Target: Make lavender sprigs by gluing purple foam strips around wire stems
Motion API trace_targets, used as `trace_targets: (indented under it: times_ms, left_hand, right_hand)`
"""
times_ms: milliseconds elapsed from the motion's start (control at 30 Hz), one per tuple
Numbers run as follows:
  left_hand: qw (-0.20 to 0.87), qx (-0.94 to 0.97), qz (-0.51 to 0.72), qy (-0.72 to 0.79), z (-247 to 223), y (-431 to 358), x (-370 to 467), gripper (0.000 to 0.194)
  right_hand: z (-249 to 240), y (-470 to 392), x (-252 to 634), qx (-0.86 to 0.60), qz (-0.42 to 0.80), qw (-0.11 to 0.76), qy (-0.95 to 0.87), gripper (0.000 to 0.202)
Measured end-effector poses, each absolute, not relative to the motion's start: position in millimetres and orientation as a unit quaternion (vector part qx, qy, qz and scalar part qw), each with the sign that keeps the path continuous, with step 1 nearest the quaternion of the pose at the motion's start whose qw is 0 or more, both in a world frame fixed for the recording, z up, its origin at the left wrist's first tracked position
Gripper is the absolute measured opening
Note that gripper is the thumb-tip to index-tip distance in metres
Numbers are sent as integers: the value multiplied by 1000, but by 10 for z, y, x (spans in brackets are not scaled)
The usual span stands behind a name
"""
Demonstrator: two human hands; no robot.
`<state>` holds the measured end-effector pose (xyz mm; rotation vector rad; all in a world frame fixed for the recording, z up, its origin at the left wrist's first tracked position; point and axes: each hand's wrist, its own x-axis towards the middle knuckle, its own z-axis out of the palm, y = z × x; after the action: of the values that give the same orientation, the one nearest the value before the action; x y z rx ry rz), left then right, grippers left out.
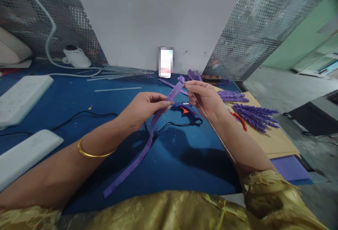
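Note:
A long purple strip [142,154] hangs from my left hand [149,108], whose thumb and fingers pinch it near its upper part. Its lower end trails down toward the near left of the blue table. The strip's upper end is gathered round the tip of a thin wire stem [219,136]. My right hand [203,96] pinches that stem just below the gathered purple tip, and the wire slants down beside my right forearm. Behind and between the hands lies a blue glue gun [191,112] with an orange trigger, partly hidden.
Purple flower sprigs [255,115] and red-handled pliers [239,121] lie on brown paper [280,142] at right. A lit phone [166,63] leans at the back. Wires [121,73], a white power strip [25,98] and a black cable [79,115] occupy the left.

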<state>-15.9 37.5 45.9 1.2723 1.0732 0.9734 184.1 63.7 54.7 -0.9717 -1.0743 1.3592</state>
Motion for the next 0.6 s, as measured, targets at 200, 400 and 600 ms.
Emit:
trace_targets:
  times_ms: [200, 400, 600]
  left_hand:
    - [677, 547, 258, 420, 508, 507, -321, 34]
    - [623, 515, 410, 422, 449, 468, -224, 32]
    - [629, 485, 446, 414, 445, 392, -149, 23]
  right_hand:
    - [566, 571, 1821, -401, 580, 496, -507, 14]
    - [543, 483, 1755, -403, 573, 476, -531, 11]
    - [483, 450, 1679, -398, 557, 486, -543, 12]
